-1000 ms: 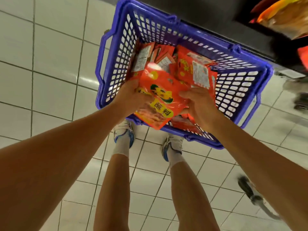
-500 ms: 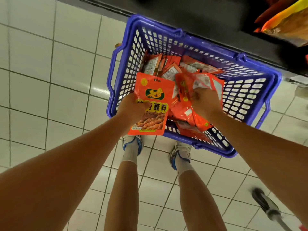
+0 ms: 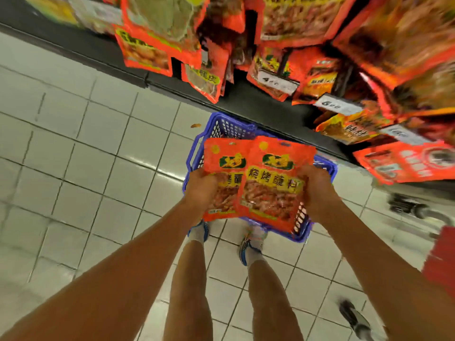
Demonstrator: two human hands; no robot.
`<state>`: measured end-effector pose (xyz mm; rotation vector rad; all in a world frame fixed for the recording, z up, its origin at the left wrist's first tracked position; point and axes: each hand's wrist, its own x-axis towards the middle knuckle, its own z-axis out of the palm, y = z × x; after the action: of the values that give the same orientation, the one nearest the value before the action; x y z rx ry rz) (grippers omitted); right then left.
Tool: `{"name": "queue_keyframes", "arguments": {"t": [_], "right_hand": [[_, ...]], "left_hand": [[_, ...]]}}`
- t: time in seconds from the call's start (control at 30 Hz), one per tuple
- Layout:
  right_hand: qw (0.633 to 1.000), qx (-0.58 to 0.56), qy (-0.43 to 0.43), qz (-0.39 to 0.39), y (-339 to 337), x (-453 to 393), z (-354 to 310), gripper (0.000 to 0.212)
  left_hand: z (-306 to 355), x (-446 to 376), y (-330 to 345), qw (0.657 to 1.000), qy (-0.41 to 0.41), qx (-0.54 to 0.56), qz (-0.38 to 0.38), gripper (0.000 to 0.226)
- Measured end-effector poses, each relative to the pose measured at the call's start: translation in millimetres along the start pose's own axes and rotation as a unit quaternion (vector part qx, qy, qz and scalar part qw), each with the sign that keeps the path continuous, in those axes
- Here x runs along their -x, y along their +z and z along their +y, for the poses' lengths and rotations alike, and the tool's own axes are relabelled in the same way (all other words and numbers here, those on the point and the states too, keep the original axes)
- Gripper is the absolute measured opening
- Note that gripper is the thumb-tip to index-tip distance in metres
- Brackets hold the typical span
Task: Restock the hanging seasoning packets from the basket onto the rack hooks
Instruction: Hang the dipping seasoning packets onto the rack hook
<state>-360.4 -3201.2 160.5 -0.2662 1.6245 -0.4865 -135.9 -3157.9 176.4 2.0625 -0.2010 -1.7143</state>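
Across the lower two thirds of the frame spreads a white tiled floor (image 3: 73, 168), with the person's bare legs and blue-and-white sneakers (image 3: 248, 244) at lower centre. Along the top and right hangs the rack (image 3: 246, 99), a dark band crowded with orange seasoning packets (image 3: 147, 45) and white price tags (image 3: 278, 82), all heavily blurred. Below it, at centre, a blue plastic basket (image 3: 197, 153) sits on the floor just ahead of the feet; its contents are hidden. Held above the basket are two orange seasoning packets with green logos and yellow bands of Chinese lettering, upright and facing the camera. The right packet (image 3: 275, 183) overlaps the left packet (image 3: 221, 163). The left hand (image 3: 199, 190) grasps the left packet by its lower left edge, thumb on the front. The right hand (image 3: 317, 190) grasps the right packet by its lower right edge, fingers curled behind. A small orange scrap (image 3: 195, 125) lies on a tile left of the basket.
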Motion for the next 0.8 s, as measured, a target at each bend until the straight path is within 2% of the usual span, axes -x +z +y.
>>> {"name": "queue_keyframes", "arguments": {"t": [0.1, 0.13, 0.2, 0.27, 0.37, 0.47, 0.5, 0.57, 0.7, 0.8], "right_hand": [[0.994, 0.072, -0.078, -0.018, 11, 62, -47, 0.039], [0.989, 0.093, -0.111, -0.023, 13, 84, -61, 0.034], [0.979, 0.116, -0.164, -0.013, 17, 137, -89, 0.008], [0.972, 0.120, -0.203, -0.011, 19, 194, -115, 0.019], [0.968, 0.107, -0.227, -0.005, 16, 274, -144, 0.012], [0.960, 0.057, -0.271, -0.033, 15, 341, -165, 0.013], [0.956, 0.051, -0.287, -0.041, 15, 360, -171, 0.019], [0.939, 0.054, -0.336, -0.045, 12, 392, -187, 0.030], [0.877, 0.033, -0.479, 0.000, 7, 452, -235, 0.014], [0.838, 0.015, -0.546, 0.004, 3, 493, -277, 0.012]], "left_hand": [[33, 65, -12, 1.000, 0.013, -0.002, -0.012, 0.044], [43, 88, -17, 1.000, 0.020, 0.000, -0.016, 0.040], [66, 135, -28, 0.999, 0.039, 0.006, -0.022, 0.025], [93, 184, -43, 0.997, 0.075, 0.004, -0.025, 0.017], [134, 255, -63, 0.991, 0.130, 0.026, -0.035, 0.020], [170, 319, -78, 0.973, 0.226, 0.028, -0.043, 0.020], [180, 339, -82, 0.966, 0.252, 0.033, -0.054, 0.020], [196, 372, -90, 0.953, 0.292, 0.039, -0.075, 0.021], [232, 426, -103, 0.921, 0.365, 0.089, -0.104, 0.025], [264, 460, -110, 0.896, 0.414, 0.110, -0.117, 0.043]]}}
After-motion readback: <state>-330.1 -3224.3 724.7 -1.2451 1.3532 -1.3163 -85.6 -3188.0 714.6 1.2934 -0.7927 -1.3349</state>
